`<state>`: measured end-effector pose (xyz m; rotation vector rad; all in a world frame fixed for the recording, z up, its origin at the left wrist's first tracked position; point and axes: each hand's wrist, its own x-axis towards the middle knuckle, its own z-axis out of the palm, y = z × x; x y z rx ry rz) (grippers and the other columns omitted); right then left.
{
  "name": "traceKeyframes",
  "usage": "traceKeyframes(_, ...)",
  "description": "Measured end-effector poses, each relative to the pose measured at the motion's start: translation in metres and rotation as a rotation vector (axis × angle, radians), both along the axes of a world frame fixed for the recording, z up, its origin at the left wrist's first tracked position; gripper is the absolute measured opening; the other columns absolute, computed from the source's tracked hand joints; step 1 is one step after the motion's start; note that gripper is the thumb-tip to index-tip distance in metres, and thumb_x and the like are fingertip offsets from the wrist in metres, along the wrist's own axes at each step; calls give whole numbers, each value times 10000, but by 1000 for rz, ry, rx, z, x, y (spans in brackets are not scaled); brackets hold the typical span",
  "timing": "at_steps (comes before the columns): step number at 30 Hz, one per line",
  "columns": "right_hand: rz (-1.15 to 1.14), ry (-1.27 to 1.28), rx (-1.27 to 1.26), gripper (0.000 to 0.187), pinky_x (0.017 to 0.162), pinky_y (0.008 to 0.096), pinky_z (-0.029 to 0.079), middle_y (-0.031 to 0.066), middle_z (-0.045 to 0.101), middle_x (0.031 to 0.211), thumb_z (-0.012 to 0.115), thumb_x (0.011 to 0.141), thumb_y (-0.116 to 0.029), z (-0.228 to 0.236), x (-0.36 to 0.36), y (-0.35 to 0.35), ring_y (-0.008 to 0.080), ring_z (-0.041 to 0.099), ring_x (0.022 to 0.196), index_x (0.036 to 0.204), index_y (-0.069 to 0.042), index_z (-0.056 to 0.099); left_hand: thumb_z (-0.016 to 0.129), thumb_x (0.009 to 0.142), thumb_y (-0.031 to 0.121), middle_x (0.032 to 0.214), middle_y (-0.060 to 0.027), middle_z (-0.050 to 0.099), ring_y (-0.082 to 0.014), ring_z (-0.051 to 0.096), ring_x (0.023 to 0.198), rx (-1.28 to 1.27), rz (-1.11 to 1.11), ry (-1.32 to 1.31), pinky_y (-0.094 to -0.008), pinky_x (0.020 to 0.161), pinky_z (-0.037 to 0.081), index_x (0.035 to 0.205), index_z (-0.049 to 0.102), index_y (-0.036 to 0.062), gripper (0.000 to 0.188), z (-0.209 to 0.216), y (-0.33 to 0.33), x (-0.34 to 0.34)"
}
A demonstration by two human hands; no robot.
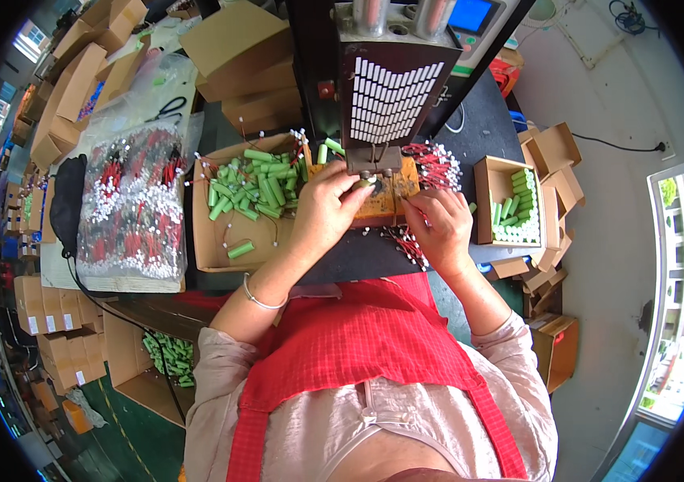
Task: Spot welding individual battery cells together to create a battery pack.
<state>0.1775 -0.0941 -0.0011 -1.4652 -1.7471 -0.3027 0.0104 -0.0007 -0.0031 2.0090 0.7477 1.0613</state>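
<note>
My left hand (326,209) is closed, its thumb and fingertips pinching a small green battery cell (367,183) under the head of a spot welding machine (394,88). Only part of the cell shows. The worn orange block (374,210) of the machine lies just beneath it. My right hand (443,223) is at the block's right side, fingers pinched together. What they grip, if anything, is too small to make out. Red wire leads with white connectors (438,167) lie behind and below the right hand.
Left stands a cardboard tray (212,233) of loose green cells, some with wires. Beyond it lies a plastic-wrapped bundle of wire leads (129,209), with black scissors (171,107) behind. At right, a box (484,201) holds rows of cells. Another carton of cells (129,353) sits below the table's left side.
</note>
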Motion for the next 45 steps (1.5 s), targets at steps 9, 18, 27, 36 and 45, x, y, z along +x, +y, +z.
traceKeyframes(9,110,971,-604,137,629,229,461,24,634,758,685,760,-66,14,5,-11,83,575,698,868,7,644,659,756,50,821,-88,574,-160,593,760,-321,-60,25,-258,648,471,899,609,-34,173,-2,-5,-6)
traceKeyframes(18,254,1084,-745,108,638,206,450,7,610,763,662,798,-97,15,8,-10,59,543,702,845,-1,647,632,782,-37,939,-44,584,-124,593,879,-883,-230,-456,-228,765,498,996,524,-5,243,5,-7,-20)
traceKeyframes(27,156,875,-689,165,556,195,434,-10,597,688,655,815,-156,19,-4,17,35,518,626,830,8,652,668,743,20,805,-105,655,-139,624,705,-209,18,-84,-250,635,495,920,636,-22,185,0,-5,-5)
traceKeyframes(36,125,885,-730,191,535,196,437,-2,604,679,651,815,-175,23,-7,24,35,520,600,825,15,649,646,740,-7,842,-118,646,-181,626,725,-144,23,-40,-263,645,487,931,631,-9,192,4,-3,-3)
traceKeyframes(45,149,1077,-713,165,556,194,496,51,644,768,572,866,-119,24,8,10,78,598,633,925,22,637,660,729,5,852,-130,642,-226,620,744,-77,14,-36,-296,674,489,915,626,-13,191,-2,-6,-6)
